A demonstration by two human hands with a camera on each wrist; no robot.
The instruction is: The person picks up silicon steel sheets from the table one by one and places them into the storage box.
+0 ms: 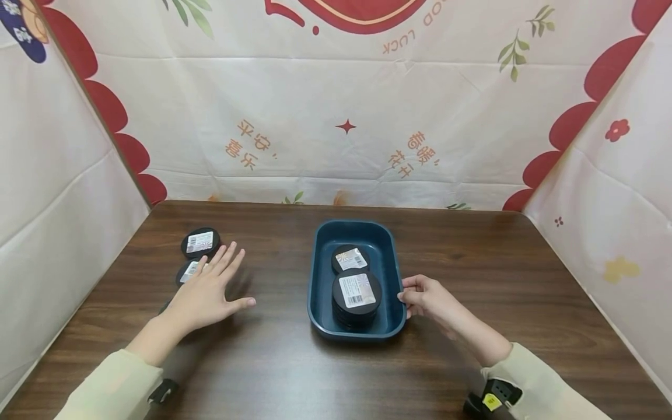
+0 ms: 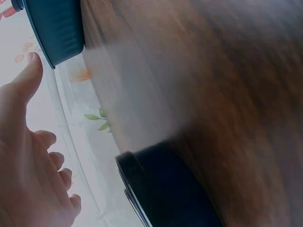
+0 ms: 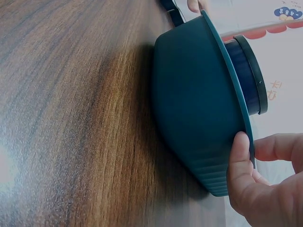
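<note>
Pinching the right rim of the dark blue tray [image 1: 321, 274], the fingers of the right hand [image 1: 426, 296] gripped it from both sides of the edge. The tray stood on the surface [image 1: 294, 373], directly left of those fingers; its wall looked like stiff, fairly light plastic, so the rim seemed a sound place to hold, though a one-sided lift might have tipped the load. Inside, left of the fingertips, rose a stack of black discs [image 1: 357, 291], with a labelled disc [image 1: 350, 258] just beyond it. These looked hard and smooth, probably apt to slide, and best taken round their sides, clear of the labels. Well to the left, the fingers of the left hand [image 1: 207, 294] were spread and grasped nothing. A dark edge [image 1: 165, 307], probably another disc, peeped out beside the wrist; a half-covered disc [image 1: 190, 270] lay behind the fingers, whether touched I could not tell, and a farther disc [image 1: 200, 242] rested just past them. Farthest from the fingers hung a printed cloth [image 1: 315, 93].
</note>
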